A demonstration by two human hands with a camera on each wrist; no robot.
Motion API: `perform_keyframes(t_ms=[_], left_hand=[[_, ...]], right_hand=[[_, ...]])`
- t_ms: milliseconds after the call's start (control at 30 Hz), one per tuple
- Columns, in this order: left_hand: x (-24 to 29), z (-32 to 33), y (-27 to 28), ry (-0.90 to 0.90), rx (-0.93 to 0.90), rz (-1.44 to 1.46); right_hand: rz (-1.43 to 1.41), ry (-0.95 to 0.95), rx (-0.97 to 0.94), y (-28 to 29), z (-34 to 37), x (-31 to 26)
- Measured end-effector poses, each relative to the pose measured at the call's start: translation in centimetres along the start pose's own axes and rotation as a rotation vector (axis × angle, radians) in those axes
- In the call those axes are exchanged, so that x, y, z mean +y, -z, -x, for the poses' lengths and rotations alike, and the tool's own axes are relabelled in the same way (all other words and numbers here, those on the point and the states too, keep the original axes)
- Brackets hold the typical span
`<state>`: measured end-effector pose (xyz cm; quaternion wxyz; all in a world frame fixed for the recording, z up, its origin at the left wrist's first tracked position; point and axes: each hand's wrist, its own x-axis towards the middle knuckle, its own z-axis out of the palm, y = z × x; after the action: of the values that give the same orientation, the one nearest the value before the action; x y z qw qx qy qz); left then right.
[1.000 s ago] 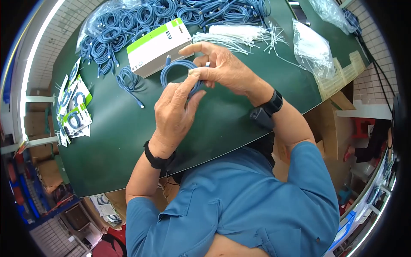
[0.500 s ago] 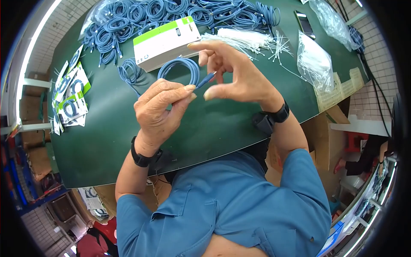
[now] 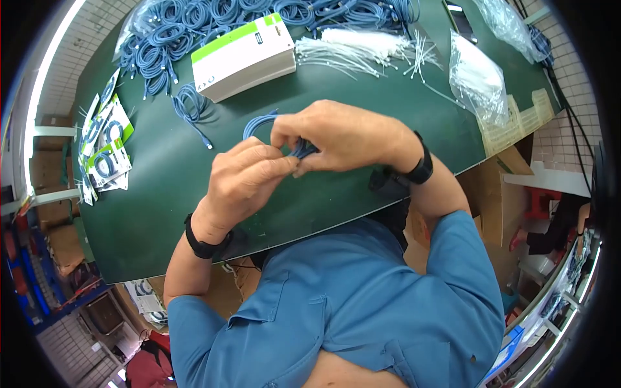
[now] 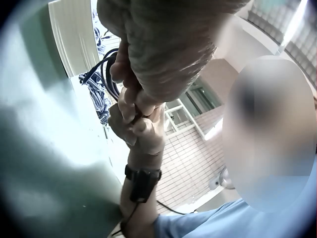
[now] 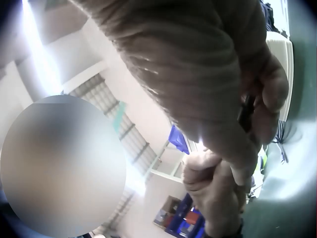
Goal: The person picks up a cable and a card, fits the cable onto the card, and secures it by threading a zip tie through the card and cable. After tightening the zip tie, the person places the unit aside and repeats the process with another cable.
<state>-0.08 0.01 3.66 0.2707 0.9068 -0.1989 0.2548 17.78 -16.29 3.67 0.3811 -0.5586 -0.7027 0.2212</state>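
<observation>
A coiled blue cable (image 3: 260,123) is between the two hands in the head view, above the green table. The left hand (image 3: 242,178) pinches the lower side of the coil between thumb and fingers. The right hand (image 3: 343,137) has its fingers curled round the coil's right side, its fingertips touching the left hand's. Both hands meet in the left wrist view, where part of the dark loop (image 4: 106,74) shows beside the left hand (image 4: 163,44). In the right wrist view the right hand (image 5: 198,74) hides most of the cable.
A white and green box (image 3: 249,59) stands behind the hands, with a loose coil (image 3: 189,107) at its left. Many coils (image 3: 158,48) lie at the back. White ties (image 3: 352,48), a bag (image 3: 477,81) and a phone (image 3: 460,22) lie right, carded cables (image 3: 107,145) left.
The right hand has come from spread fingers beside the cable end to a curled hold on the coil. Both hands are slightly lower, and the cable end is now covered.
</observation>
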Motion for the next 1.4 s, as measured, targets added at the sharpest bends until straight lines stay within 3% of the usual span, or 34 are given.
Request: perform_keyframes(t_ms=[67,133,167,233,300,367,633,733,800,900,1033,1267,1400], left_hand=[[0.0,0.7,0.0,0.191,0.071,0.284],[0.2,1.1,-0.1,0.294,0.103,0.432],[0.5,1.1,0.1,0.473,0.137,0.64],[1.0,1.2,0.6,0.829,0.218,1.042],[0.9,1.1,0.6,0.89,0.239,1.131],[0.7,0.9,0.6,1.007,0.267,1.317],[-0.3,1.4,0.3,1.167,0.292,1.493],[-0.2,1.4,0.3,1.118,0.252,1.34],[0.2,1.1,0.3,1.076,0.244,1.26],[1.8,0.0,0.2,0.65,0.131,0.493],[3.0,-1.4,1.6,0.66,0.096,0.475],[2.2,-3.1,1.4,0.273,0.169,0.299],[1.2,-4.3,1.7,0.199,0.124,0.266]], right_hand=[[-0.151,-0.036,-0.014,0.5,0.4,-0.6],[-0.54,-0.199,-0.113,1.7,0.7,-1.5],[-0.731,-0.275,-0.167,1.9,0.8,-1.5],[-0.848,-0.269,-0.149,1.8,1.2,-0.6],[-1.072,-0.249,-0.108,1.5,1.2,0.2],[-1.068,-0.262,-0.098,1.2,1.1,0.2],[-1.139,-0.371,-0.052,0.6,0.7,0.3],[-1.163,-0.425,-0.043,0.7,0.6,0.2],[-0.938,-0.458,-0.085,1.0,0.4,-0.4],[-0.757,-0.438,-0.123,1.0,0.3,-1.1],[-0.63,-0.391,-0.124,2.3,0.3,-2.4],[-0.549,-0.279,0.053,3.4,0.8,-3.5],[-0.529,-0.266,0.16,3.5,1.2,-3.3]])
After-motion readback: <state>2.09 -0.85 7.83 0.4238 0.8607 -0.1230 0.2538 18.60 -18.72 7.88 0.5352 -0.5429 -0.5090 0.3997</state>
